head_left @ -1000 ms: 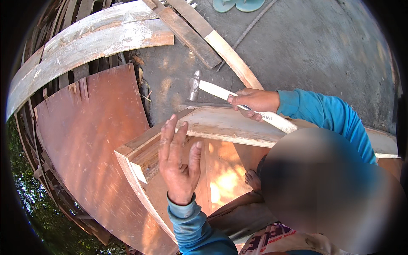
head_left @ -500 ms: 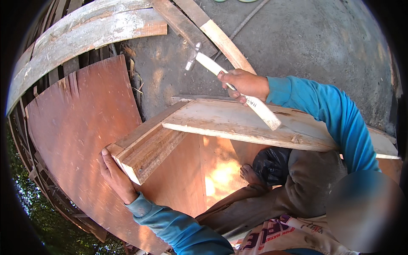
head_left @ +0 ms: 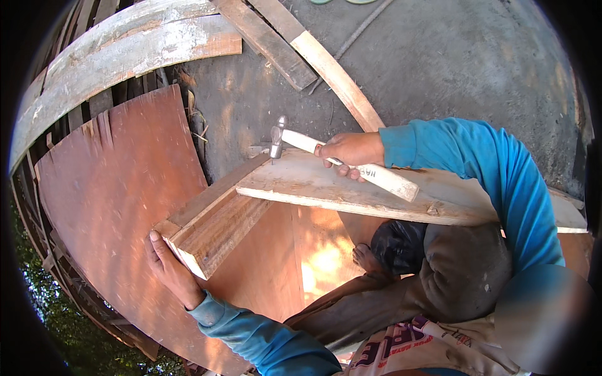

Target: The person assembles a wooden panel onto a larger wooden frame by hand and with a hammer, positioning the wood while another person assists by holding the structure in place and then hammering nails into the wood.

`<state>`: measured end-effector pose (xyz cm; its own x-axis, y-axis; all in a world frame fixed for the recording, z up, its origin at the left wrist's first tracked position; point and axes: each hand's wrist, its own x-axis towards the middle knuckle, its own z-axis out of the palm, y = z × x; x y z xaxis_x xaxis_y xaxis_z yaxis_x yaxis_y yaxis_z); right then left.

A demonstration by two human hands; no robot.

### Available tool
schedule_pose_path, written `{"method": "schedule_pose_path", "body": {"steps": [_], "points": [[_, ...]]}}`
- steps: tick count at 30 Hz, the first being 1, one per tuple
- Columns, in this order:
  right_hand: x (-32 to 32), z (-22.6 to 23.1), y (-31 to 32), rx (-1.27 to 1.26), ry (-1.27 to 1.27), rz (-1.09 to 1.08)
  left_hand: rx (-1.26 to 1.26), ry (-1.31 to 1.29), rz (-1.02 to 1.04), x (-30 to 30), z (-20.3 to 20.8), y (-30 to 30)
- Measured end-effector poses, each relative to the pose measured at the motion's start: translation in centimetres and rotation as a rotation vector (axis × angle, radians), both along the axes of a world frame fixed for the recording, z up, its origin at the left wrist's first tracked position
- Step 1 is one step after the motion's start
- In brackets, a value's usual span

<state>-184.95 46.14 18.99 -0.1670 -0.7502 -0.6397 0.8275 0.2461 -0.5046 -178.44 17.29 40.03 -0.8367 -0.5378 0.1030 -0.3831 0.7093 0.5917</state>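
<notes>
"so, how would that hammer (head_left: 302,141) handle?"

"likely head-heavy, with a stiff, perhaps smooth pale handle (head_left: 389,181). the right hand (head_left: 348,152) is wrapped around its middle, and the metal head (head_left: 276,141) is by the corner where the pale board (head_left: 351,193) meets the timber beam (head_left: 219,241)."

"and the best hold?"

"lower down, i'd judge, for more swing; mid-handle favours control."

"the left hand (head_left: 170,269)?"

"against the beam's near end; i can't tell whether its fingers close around it."
</notes>
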Motion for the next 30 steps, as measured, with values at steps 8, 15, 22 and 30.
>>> {"method": "schedule_pose_path", "body": {"steps": [8,15,22,30], "points": [[-4.0,0.5,2.2,0.174,0.043,-0.563,0.046,-0.033,-0.008,-0.2,0.2,0.0],[-1.4,-0.7,0.3,-0.004,-0.005,-0.035,-0.003,-0.013,-0.003,0.5,-0.1,-0.6],[-2.5,1.0,0.7,0.245,0.111,-0.679,0.043,-0.015,-0.009,0.0,0.1,-0.3],[-4.1,-0.8,1.8,0.150,0.051,-0.284,0.012,-0.020,-0.033,0.4,0.0,-0.7]]}}
